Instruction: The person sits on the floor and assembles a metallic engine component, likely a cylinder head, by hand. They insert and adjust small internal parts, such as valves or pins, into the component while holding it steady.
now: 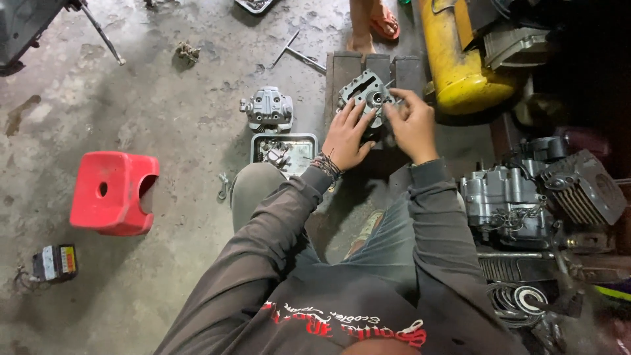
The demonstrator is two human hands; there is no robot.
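L hand [346, 137] lies spread flat on grey engine cover [365, 95]; R hand [413, 125] pinches its rim at 3 o'clock. Metal tray [284, 152] w/ small parts at 9, red stool [114, 192] farther out at 8.

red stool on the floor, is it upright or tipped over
Upright. The red stool stands on the concrete floor with its flat seat and round hole facing up.

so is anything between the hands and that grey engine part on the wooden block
Nothing visible. The left hand lies flat against the grey engine part, and the right hand has its fingers on the part's right edge. Both hands touch it directly, over the wooden block.
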